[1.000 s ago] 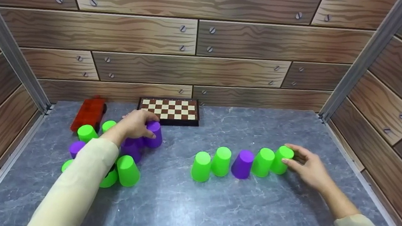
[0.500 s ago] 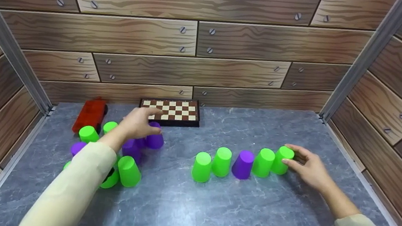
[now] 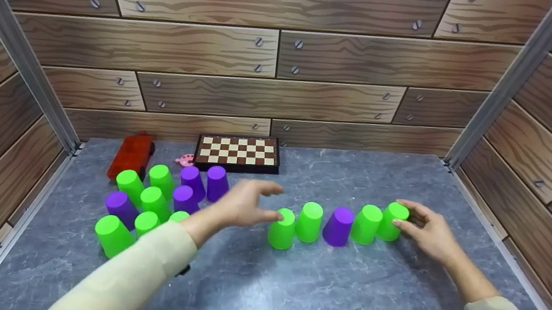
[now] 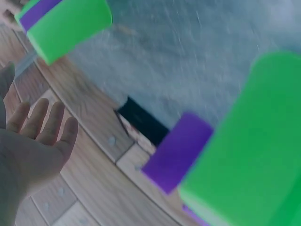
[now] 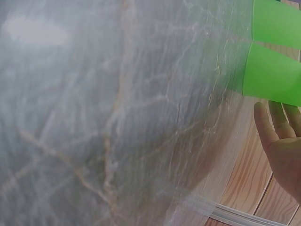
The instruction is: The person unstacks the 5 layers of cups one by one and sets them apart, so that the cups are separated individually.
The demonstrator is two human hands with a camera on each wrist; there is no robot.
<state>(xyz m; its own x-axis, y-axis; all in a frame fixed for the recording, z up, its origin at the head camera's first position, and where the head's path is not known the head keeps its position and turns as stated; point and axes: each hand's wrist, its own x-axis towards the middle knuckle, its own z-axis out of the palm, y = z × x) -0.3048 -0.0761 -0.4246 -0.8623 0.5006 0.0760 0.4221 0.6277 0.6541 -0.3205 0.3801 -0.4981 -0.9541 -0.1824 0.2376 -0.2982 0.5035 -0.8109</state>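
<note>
Upside-down plastic cups stand in a row in the head view, one purple cup (image 3: pixel 339 228) among green ones. My right hand (image 3: pixel 428 233) holds the green cup (image 3: pixel 391 224) at the row's right end between thumb and fingers; the right wrist view shows fingertips at that green cup's (image 5: pixel 273 77) side. My left hand (image 3: pixel 246 204) is in the air at the row's left end, thumb and fingers spread, its thumb overlapping the top of the leftmost green cup (image 3: pixel 281 234). Nothing is in its grasp; the left wrist view shows the palm (image 4: pixel 33 150) bare.
On the left stands a cluster of green and purple cups (image 3: pixel 121 207), partly hidden by my left sleeve. Behind it lie a red toy car (image 3: pixel 131 156), a small pink object (image 3: pixel 186 159) and a checkered board (image 3: pixel 238 151). Wood-patterned walls (image 3: pixel 346 55) enclose the grey tabletop (image 3: pixel 293 293).
My left hand has let go of a purple cup in the left cluster, lifted and moved right to the row's left end. The right hand stays at the same green cup.
</note>
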